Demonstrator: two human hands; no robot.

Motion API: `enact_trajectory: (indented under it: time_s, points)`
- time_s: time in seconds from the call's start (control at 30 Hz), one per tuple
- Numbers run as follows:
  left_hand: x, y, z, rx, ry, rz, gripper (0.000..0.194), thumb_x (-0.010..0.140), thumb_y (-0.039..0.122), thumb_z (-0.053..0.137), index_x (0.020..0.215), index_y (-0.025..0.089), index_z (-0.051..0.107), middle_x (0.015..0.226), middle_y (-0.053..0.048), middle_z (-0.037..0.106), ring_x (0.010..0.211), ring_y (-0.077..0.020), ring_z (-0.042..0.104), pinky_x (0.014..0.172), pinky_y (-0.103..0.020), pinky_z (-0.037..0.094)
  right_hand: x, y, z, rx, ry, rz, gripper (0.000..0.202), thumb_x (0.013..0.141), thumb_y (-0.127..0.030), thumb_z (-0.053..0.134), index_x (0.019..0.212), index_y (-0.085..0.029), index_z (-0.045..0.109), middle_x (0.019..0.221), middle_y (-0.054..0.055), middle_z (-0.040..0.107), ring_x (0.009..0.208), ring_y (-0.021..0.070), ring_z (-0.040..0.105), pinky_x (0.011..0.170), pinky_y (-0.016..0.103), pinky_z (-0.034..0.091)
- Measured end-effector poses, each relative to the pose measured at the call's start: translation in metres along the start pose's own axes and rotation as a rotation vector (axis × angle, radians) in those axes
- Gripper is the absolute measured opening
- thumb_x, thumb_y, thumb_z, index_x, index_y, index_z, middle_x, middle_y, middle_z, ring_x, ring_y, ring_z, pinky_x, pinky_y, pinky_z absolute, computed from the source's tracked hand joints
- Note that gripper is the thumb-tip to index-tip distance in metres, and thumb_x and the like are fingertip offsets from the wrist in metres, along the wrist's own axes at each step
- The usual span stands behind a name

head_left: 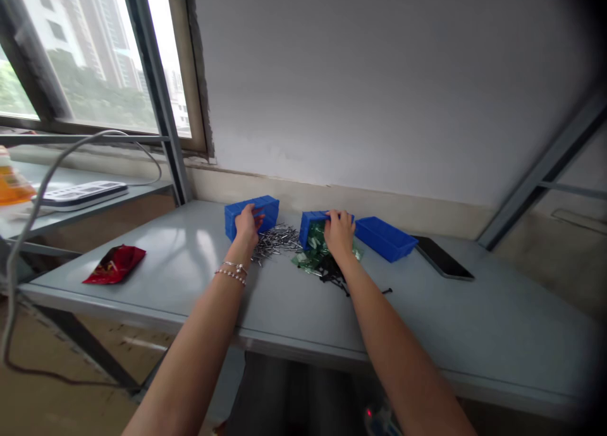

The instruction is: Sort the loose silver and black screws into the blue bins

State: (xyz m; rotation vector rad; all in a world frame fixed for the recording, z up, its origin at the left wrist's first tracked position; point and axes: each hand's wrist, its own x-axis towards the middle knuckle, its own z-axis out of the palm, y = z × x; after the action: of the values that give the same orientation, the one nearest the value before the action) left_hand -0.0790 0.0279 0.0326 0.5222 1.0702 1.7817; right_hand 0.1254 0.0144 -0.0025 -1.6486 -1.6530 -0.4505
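My left hand [248,224] grips a blue plastic bin [269,213] tipped on its side. Beside its mouth lies a heap of silvery screws or nails [277,239], too small to tell which. My right hand [339,232] holds the rim of a second blue bin [306,228], also tipped over. Small green plastic packets [315,237] fill its mouth and spill onto the tabletop. Black screws or bolts [332,272] lie against the packets, partly hidden by my right forearm. A third blue bin [387,237] stands upright to the right.
A black phone-like slab [443,258] lies at the right of the grey table [303,316]. One black screw [387,290] lies apart. At the left are a red packet [115,264] and, on another shelf, a white power strip [80,194] with a grey cable [35,215]. The wall [370,107] closes off the back.
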Motion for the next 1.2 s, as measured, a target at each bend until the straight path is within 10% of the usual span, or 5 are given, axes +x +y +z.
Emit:
enact_trajectory:
  time_s: [0.43, 0.8, 1.2]
  points:
    - [-0.001, 0.004, -0.001, 0.019, 0.025, 0.006, 0.011, 0.074, 0.019, 0.047, 0.084, 0.014, 0.047, 0.075, -0.002, 0.056, 0.049, -0.0072, 0.049, 0.044, -0.017, 0.034, -0.002, -0.002, -0.001, 0.046, -0.036, 0.032, 0.025, 0.085, -0.017, 0.037, 0.104, -0.018, 0.054, 0.104, 0.011, 0.047, 0.096, 0.0225, 0.043, 0.076, 0.035, 0.032]
    - [0.009, -0.012, -0.013, 1.078, 0.014, 0.479, 0.028, 0.066, 0.018, 0.054, 0.093, 0.013, 0.054, 0.098, -0.017, 0.054, 0.103, -0.0308, 0.047, 0.088, -0.041, 0.036, -0.003, -0.002, -0.001, 0.069, -0.025, 0.024, 0.025, 0.084, -0.017, 0.038, 0.104, -0.018, 0.054, 0.103, 0.011, 0.046, 0.094, 0.0218, 0.044, 0.075, 0.033, 0.033]
    - [-0.001, -0.008, -0.017, 1.473, 0.095, 0.436, 0.039, 0.072, 0.021, 0.046, 0.109, 0.008, 0.047, 0.117, -0.024, 0.041, 0.114, -0.0386, 0.033, 0.089, -0.048, 0.032, -0.003, -0.003, -0.001, 0.107, -0.031, 0.033, 0.024, 0.085, -0.019, 0.040, 0.104, -0.018, 0.054, 0.104, 0.009, 0.048, 0.095, 0.0213, 0.045, 0.074, 0.032, 0.033]
